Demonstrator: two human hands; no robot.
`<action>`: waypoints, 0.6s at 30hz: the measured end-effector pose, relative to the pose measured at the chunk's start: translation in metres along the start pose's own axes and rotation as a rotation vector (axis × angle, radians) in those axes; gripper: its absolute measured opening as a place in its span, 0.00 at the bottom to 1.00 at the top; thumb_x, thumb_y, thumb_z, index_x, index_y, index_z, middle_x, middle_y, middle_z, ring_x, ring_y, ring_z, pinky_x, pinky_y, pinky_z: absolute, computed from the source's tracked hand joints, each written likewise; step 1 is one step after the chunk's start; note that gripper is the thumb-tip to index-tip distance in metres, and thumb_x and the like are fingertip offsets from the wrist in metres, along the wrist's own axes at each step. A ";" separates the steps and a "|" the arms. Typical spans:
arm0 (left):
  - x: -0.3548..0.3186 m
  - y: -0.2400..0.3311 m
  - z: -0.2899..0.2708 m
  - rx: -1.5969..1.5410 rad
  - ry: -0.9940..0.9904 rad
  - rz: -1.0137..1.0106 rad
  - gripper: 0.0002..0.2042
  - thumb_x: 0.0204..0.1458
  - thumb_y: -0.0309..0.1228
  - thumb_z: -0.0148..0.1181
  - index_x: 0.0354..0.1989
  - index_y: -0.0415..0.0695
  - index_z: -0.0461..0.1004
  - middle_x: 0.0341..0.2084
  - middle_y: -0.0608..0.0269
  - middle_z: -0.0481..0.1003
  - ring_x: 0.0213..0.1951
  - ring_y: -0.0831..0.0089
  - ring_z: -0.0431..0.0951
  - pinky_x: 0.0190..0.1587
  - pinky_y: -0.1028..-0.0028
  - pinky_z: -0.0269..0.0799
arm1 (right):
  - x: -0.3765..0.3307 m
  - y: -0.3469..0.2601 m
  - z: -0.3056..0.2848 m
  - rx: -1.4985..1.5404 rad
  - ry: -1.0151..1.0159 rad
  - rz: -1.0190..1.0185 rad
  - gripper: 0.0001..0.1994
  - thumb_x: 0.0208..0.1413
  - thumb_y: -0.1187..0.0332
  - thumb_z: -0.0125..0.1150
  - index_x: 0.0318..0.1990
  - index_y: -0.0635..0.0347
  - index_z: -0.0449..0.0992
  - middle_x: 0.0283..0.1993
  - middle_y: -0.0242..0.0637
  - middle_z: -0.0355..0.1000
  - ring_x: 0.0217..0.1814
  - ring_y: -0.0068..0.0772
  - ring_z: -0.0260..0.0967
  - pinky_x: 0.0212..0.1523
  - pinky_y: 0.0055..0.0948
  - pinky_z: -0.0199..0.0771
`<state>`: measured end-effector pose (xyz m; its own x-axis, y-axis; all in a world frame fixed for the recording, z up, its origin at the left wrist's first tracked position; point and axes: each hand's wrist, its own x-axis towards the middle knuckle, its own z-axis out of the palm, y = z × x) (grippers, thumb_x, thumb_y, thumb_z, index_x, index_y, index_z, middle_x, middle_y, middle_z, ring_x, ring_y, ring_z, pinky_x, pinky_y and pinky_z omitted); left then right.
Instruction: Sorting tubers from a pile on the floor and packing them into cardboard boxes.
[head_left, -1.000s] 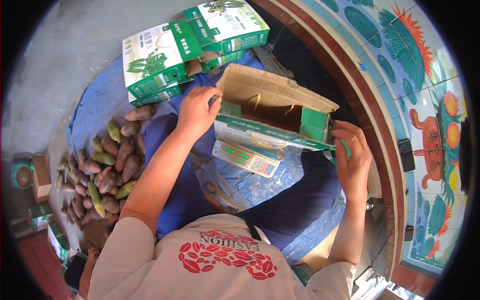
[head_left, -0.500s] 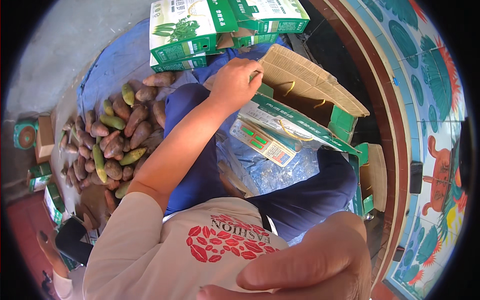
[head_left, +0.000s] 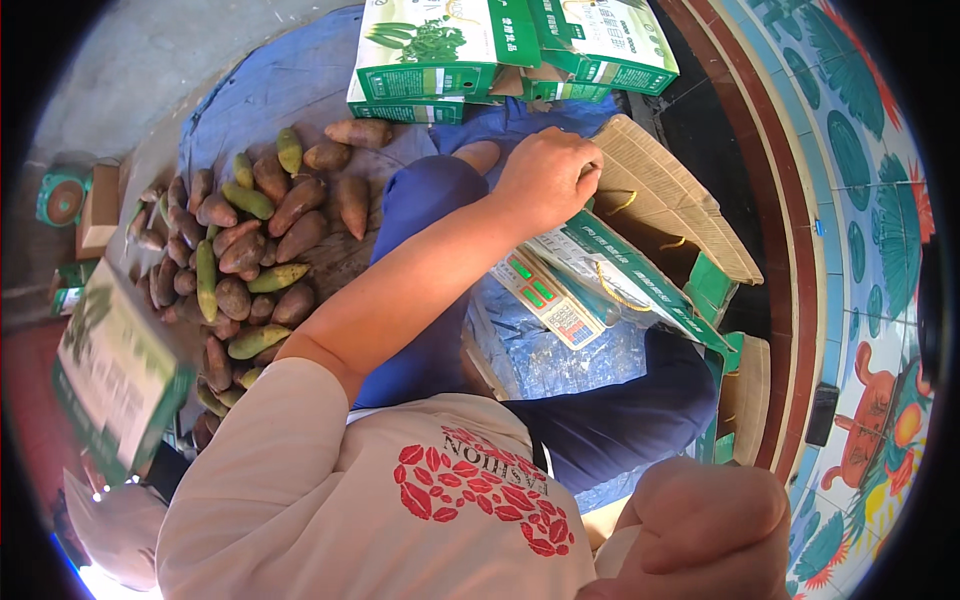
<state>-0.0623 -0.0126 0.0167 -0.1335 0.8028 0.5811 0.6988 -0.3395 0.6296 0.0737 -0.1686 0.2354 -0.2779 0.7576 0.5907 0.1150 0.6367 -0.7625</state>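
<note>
My left hand (head_left: 548, 180) reaches across my left knee, its fingers closed on the near left corner of an open green-and-white carton (head_left: 640, 268). The carton stands tilted with its brown inner flap raised and yellow cord handles showing. Partly under it is a digital scale (head_left: 560, 305) with green lit displays and a keypad. Close to the camera at the lower right, my right hand (head_left: 700, 530) is curled with its knuckles showing. Whatever it may hold is hidden.
To the left lies a heap of brown tubers (head_left: 240, 250) mixed with green ones. Closed cartons (head_left: 430, 80) are stacked at the far side. At the left, another person (head_left: 115, 520) is beside a blurred carton (head_left: 120, 370). A painted tile wall (head_left: 870, 250) curves along the right.
The view has shifted, so the scene sits further right. My right hand has curled and moved right and down. A blurred carton has come up by the other person at the left.
</note>
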 end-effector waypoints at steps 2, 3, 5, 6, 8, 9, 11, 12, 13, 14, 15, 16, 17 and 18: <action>0.004 0.006 0.002 -0.011 -0.007 -0.012 0.02 0.42 0.26 0.55 0.23 0.43 0.73 0.22 0.58 0.73 0.30 0.56 0.72 0.36 0.61 0.68 | 0.004 0.001 0.006 -0.080 0.016 0.008 0.04 0.44 0.63 0.60 0.27 0.43 0.72 0.27 0.26 0.69 0.22 0.24 0.57 0.21 0.19 0.56; 0.005 0.008 0.003 -0.030 0.003 -0.006 0.02 0.42 0.26 0.55 0.23 0.43 0.73 0.22 0.58 0.73 0.30 0.56 0.72 0.36 0.61 0.68 | -0.002 0.012 0.010 -0.001 0.006 -0.104 0.04 0.43 0.63 0.60 0.27 0.44 0.72 0.27 0.27 0.69 0.22 0.25 0.58 0.21 0.20 0.57; 0.004 0.007 0.004 -0.037 0.011 -0.010 0.02 0.42 0.26 0.55 0.23 0.43 0.73 0.22 0.58 0.74 0.30 0.56 0.72 0.36 0.61 0.68 | -0.002 0.021 0.012 0.092 -0.010 -0.211 0.04 0.42 0.63 0.60 0.26 0.45 0.72 0.28 0.28 0.70 0.22 0.26 0.60 0.21 0.21 0.59; 0.003 0.006 0.004 -0.031 0.015 -0.014 0.02 0.42 0.26 0.55 0.23 0.43 0.73 0.22 0.58 0.74 0.30 0.57 0.72 0.36 0.61 0.68 | 0.001 0.020 0.011 0.084 -0.058 -0.213 0.04 0.41 0.63 0.60 0.26 0.46 0.72 0.28 0.28 0.70 0.22 0.26 0.61 0.21 0.21 0.60; 0.003 0.006 0.003 -0.020 0.019 -0.020 0.02 0.42 0.26 0.55 0.23 0.43 0.73 0.22 0.58 0.74 0.30 0.57 0.73 0.36 0.61 0.69 | 0.011 0.016 0.008 0.071 -0.151 -0.217 0.04 0.41 0.62 0.60 0.26 0.46 0.73 0.29 0.28 0.71 0.23 0.27 0.62 0.22 0.21 0.62; 0.003 0.006 0.002 -0.017 0.014 -0.022 0.02 0.42 0.26 0.55 0.23 0.43 0.74 0.22 0.58 0.74 0.30 0.57 0.73 0.36 0.61 0.69 | 0.015 0.016 0.007 0.064 -0.198 -0.219 0.05 0.41 0.62 0.60 0.26 0.47 0.73 0.29 0.28 0.71 0.23 0.28 0.63 0.22 0.21 0.63; 0.004 0.008 0.001 -0.014 0.012 -0.020 0.02 0.42 0.26 0.55 0.23 0.43 0.74 0.22 0.58 0.74 0.30 0.57 0.73 0.36 0.61 0.69 | 0.022 0.027 0.011 0.055 -0.244 -0.227 0.05 0.40 0.62 0.60 0.26 0.47 0.73 0.29 0.28 0.71 0.24 0.28 0.64 0.23 0.21 0.63; 0.005 0.009 0.003 -0.007 0.001 -0.011 0.02 0.43 0.26 0.56 0.26 0.43 0.74 0.23 0.59 0.75 0.31 0.58 0.73 0.36 0.62 0.69 | 0.025 0.044 0.019 0.122 -0.207 -0.528 0.06 0.40 0.61 0.60 0.26 0.47 0.74 0.30 0.28 0.72 0.24 0.28 0.65 0.23 0.21 0.64; 0.005 0.007 0.003 0.005 -0.011 -0.006 0.03 0.44 0.26 0.58 0.28 0.43 0.74 0.24 0.60 0.75 0.32 0.59 0.74 0.36 0.63 0.69 | 0.026 0.054 0.025 0.194 -0.167 -0.826 0.07 0.39 0.60 0.60 0.27 0.48 0.74 0.30 0.28 0.72 0.24 0.28 0.66 0.24 0.21 0.65; 0.003 0.003 0.003 0.012 -0.010 -0.013 0.03 0.44 0.26 0.58 0.28 0.43 0.74 0.24 0.60 0.75 0.32 0.59 0.74 0.36 0.63 0.69 | 0.023 0.040 0.021 0.204 -0.169 -0.824 0.07 0.39 0.60 0.60 0.27 0.48 0.74 0.30 0.28 0.72 0.24 0.28 0.66 0.24 0.21 0.65; 0.001 -0.001 0.003 0.012 -0.011 -0.015 0.03 0.44 0.26 0.58 0.28 0.43 0.74 0.24 0.60 0.75 0.32 0.59 0.74 0.36 0.63 0.69 | 0.016 0.013 0.011 0.157 -0.286 -0.386 0.07 0.42 0.60 0.59 0.27 0.48 0.74 0.30 0.29 0.72 0.24 0.27 0.66 0.23 0.21 0.66; 0.002 0.000 0.003 0.007 -0.011 -0.009 0.03 0.44 0.26 0.57 0.28 0.43 0.74 0.24 0.60 0.75 0.32 0.59 0.74 0.36 0.63 0.69 | 0.013 -0.004 0.004 0.097 -0.390 0.049 0.07 0.44 0.60 0.59 0.27 0.49 0.74 0.30 0.30 0.72 0.24 0.27 0.65 0.23 0.21 0.66; 0.002 0.001 0.003 0.009 -0.008 -0.010 0.03 0.44 0.26 0.57 0.28 0.43 0.74 0.24 0.60 0.75 0.32 0.59 0.74 0.36 0.63 0.69 | 0.010 0.002 0.003 0.098 -0.392 0.047 0.07 0.44 0.60 0.59 0.27 0.49 0.74 0.30 0.30 0.72 0.24 0.27 0.65 0.23 0.21 0.66; 0.003 0.002 0.003 0.006 -0.020 -0.015 0.03 0.44 0.26 0.57 0.28 0.43 0.74 0.24 0.60 0.75 0.32 0.59 0.74 0.36 0.63 0.69 | 0.006 0.015 0.003 0.076 -0.303 -0.096 0.07 0.46 0.59 0.58 0.27 0.50 0.73 0.31 0.31 0.73 0.23 0.27 0.65 0.23 0.21 0.66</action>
<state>-0.0590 -0.0097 0.0179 -0.1299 0.8173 0.5613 0.7014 -0.3244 0.6346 0.0713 -0.1550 0.2270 -0.5569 0.6096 0.5642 0.0058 0.6821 -0.7312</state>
